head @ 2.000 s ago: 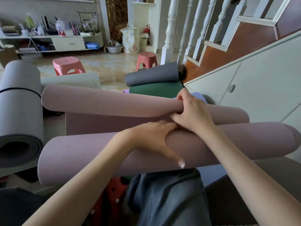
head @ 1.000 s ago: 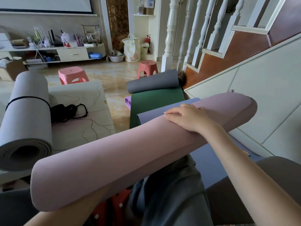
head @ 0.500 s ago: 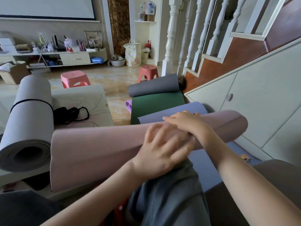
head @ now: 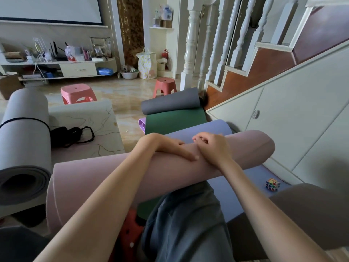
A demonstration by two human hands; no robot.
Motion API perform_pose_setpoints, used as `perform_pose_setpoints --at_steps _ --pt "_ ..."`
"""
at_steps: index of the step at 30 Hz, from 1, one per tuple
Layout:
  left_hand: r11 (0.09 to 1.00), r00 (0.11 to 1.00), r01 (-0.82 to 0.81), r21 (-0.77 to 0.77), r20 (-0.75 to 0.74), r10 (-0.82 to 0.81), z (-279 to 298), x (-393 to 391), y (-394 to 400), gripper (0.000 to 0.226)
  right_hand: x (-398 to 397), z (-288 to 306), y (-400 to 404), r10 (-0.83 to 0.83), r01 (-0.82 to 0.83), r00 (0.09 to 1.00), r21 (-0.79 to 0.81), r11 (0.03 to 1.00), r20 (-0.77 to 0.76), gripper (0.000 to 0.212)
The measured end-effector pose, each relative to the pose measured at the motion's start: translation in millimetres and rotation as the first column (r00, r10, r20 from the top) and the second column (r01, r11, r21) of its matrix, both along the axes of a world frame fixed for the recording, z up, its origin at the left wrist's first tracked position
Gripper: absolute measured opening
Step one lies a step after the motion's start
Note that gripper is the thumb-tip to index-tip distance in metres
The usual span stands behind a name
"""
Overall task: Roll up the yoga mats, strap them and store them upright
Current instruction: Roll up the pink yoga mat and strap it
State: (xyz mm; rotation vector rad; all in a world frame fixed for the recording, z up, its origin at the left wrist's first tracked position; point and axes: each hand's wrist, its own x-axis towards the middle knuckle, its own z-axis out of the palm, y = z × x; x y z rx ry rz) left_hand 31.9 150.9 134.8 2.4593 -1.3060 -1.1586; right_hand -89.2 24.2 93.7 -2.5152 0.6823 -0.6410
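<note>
A rolled pink mat (head: 105,178) lies across my lap, running from lower left to upper right. My left hand (head: 170,148) rests on top of the roll with the wrist bent and the fingers lying flat along it. My right hand (head: 213,148) sits just to its right, over the left fingertips, with its fingers curled over the roll's far top edge. On the left lies a rolled grey mat (head: 24,140) with a black strap around it. A bundle of black straps (head: 71,137) lies on the beige mat (head: 90,116).
Ahead on the floor lie a green mat (head: 175,120), a half-curled dark grey mat (head: 170,103) and a lilac-blue mat (head: 200,129). A puzzle cube (head: 272,184) sits at the right. Two pink stools (head: 77,93) (head: 165,86) stand further back. Staircase cabinets (head: 283,120) wall the right side.
The pink roll has settled across my lap. My left hand moved from cupping the roll beside my right hand to lying flat on top. My right hand's fingers have curled in.
</note>
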Motion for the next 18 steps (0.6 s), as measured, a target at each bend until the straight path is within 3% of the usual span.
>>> perform_pose_setpoints --at_steps 2,4,5,7,9,11,12,14,18 --pt "0.999 1.0 -0.008 -0.05 0.015 0.009 -5.0 -1.6 1.5 0.115 -3.0 -6.9 4.4 -0.163 0.151 0.963 0.074 0.986 0.214 0.017" --pt "0.994 0.999 -0.035 -0.106 0.017 0.037 -10.9 -3.5 1.3 0.106 -8.0 -15.2 9.3 -0.402 0.346 0.873 0.23 0.909 0.276 0.038" --pt "0.99 0.999 -0.048 -0.131 0.014 0.051 -11.6 -5.7 2.5 0.104 -10.2 -20.2 9.4 -0.536 0.435 0.81 0.371 0.821 0.238 0.055" --pt "0.983 0.997 -0.065 -0.173 0.026 0.07 -11.2 -7.9 4.5 0.095 -10.8 -25.3 7.9 -0.727 0.499 0.679 0.662 0.56 0.103 0.092" --pt "0.982 0.997 -0.055 -0.183 0.041 0.063 -7.3 -9.7 6.7 0.082 -9.0 -24.5 5.6 -0.821 0.403 0.57 0.884 0.239 -0.038 0.117" --pt "0.981 0.997 -0.039 -0.188 0.058 0.05 -3.7 -12.7 8.4 0.08 -13.1 -20.3 5.3 -0.82 0.219 0.555 0.976 -0.019 -0.14 0.121" --pt "0.981 0.996 -0.023 -0.193 0.083 0.04 -3.1 -14.5 9.2 0.082 -16.9 -19.2 5.0 -0.8 0.155 0.577 0.984 -0.089 -0.164 0.117" --pt "0.979 0.991 -0.003 -0.206 0.132 0.031 -3.8 -18.2 11.7 0.088 -23.0 -19.9 4.3 -0.742 0.087 0.649 0.985 -0.148 -0.169 0.111" --pt "0.988 0.985 -0.012 -0.154 0.169 0.038 -6.2 -16.8 15.2 0.113 -20.5 -21.9 2.0 -0.684 0.069 0.718 0.992 -0.11 -0.126 0.106"
